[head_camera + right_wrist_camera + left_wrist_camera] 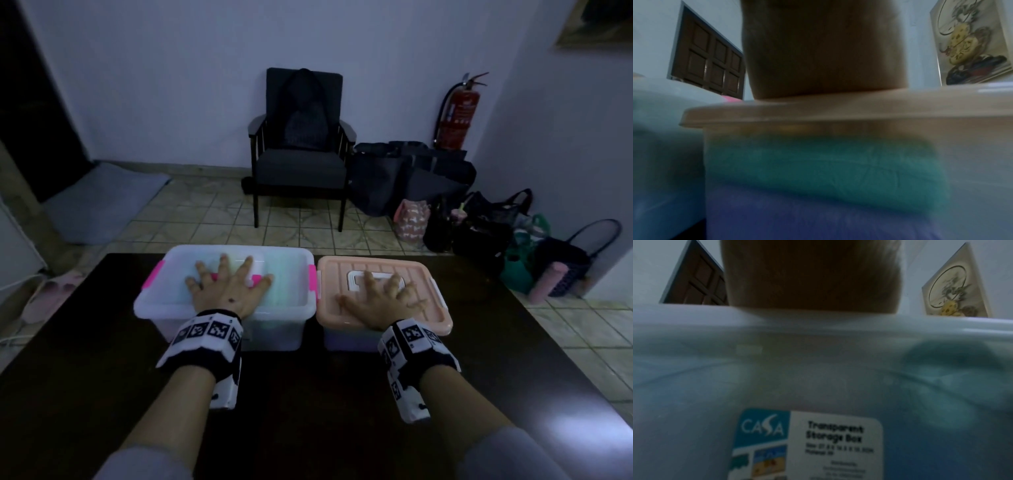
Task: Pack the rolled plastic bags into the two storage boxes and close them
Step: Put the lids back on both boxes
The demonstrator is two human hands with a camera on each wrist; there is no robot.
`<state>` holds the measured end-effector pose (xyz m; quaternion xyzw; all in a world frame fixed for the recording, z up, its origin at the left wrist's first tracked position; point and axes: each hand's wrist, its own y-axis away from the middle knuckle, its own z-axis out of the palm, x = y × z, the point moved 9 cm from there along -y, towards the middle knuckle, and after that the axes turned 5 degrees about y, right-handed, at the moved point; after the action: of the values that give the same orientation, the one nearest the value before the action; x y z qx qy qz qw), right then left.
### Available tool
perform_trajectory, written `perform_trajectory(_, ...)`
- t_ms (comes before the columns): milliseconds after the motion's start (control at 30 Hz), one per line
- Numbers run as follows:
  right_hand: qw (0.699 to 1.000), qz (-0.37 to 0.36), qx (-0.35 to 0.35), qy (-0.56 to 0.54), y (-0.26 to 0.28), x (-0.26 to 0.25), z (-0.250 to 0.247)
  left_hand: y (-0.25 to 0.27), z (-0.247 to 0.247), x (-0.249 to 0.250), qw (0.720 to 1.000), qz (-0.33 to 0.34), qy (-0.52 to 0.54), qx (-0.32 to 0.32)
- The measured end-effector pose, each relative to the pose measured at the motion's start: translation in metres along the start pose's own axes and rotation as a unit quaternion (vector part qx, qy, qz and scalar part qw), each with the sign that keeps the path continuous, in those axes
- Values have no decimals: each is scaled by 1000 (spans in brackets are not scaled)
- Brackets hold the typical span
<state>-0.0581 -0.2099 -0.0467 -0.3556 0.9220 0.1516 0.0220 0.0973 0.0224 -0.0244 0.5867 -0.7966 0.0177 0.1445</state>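
Both lids were on: left hand (227, 291) lay with fingers spread on the clear box (164, 301), right hand (380, 299) likewise splayed on the peach lid (435, 315). Closing was under way, I judged; next the side latches (312, 278) needed snapping down.

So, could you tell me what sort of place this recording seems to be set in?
Most likely a room in a home or small office, not a lab: a dark armchair against the wall, several bags on the tiled floor, and a red fire extinguisher in the corner behind the dark table.

Boxes (274, 329) touching; bare table (308, 411) in front.
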Motion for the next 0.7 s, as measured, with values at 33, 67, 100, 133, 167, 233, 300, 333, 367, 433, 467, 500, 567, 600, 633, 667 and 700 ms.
perform_trajectory(33, 1000, -1, 1, 0, -6, -2, -2, -6, 0, 2, 1000, -1, 0, -1)
perform_trajectory(67, 1000, -3, 2, 0, -11, -3, -3, -11, -1, 4, 1000, -2, 0, -2)
perform_trajectory(100, 1000, -4, 3, 2, -17, -4, -4, -16, -1, 6, 1000, -3, 0, -3)
perform_trajectory(133, 1000, -7, 3, 6, -23, -5, -4, -21, -1, 8, 1000, -4, -1, -3)
perform_trajectory(167, 1000, -10, 3, 12, -28, -6, -5, -26, -1, 9, 1000, -5, -1, -3)
perform_trajectory(233, 1000, -14, 6, 17, -39, -8, -7, -36, -1, 13, 1000, -4, -6, -2)
perform_trajectory(300, 1000, -18, 6, 13, -50, -10, -9, -46, -2, 16, 1000, -5, -7, -2)
perform_trajectory(333, 1000, -21, 6, 11, -56, -12, -10, -51, -2, 17, 1000, -7, -7, -2)
perform_trajectory(367, 1000, -24, 7, 9, -61, -14, -12, -56, -2, 18, 1000, -9, -5, -2)
perform_trajectory(433, 1000, -27, 7, 6, -72, -17, -14, -64, -2, 21, 1000, -15, -3, -1)
perform_trajectory(467, 1000, -26, 5, 6, -78, -18, -14, -69, -2, 22, 1000, -18, -4, 0)
perform_trajectory(500, 1000, -24, 3, 6, -82, -18, -14, -72, -2, 23, 1000, -19, -4, 0)
perform_trajectory(567, 1000, -29, 3, 0, -90, -21, -16, -79, -3, 26, 1000, -19, -4, 1)
perform_trajectory(600, 999, -34, 4, -4, -95, -23, -16, -82, -3, 27, 1000, -19, -4, 2)
perform_trajectory(633, 999, -37, 4, -5, -99, -24, -17, -85, -3, 28, 1000, -20, -5, 2)
perform_trajectory(667, 999, -39, 3, -4, -102, -25, -18, -88, -4, 28, 1000, -21, -4, 2)
perform_trajectory(700, 999, -39, 1, -2, -105, -25, -19, -91, -4, 29, 1000, -22, -4, 2)
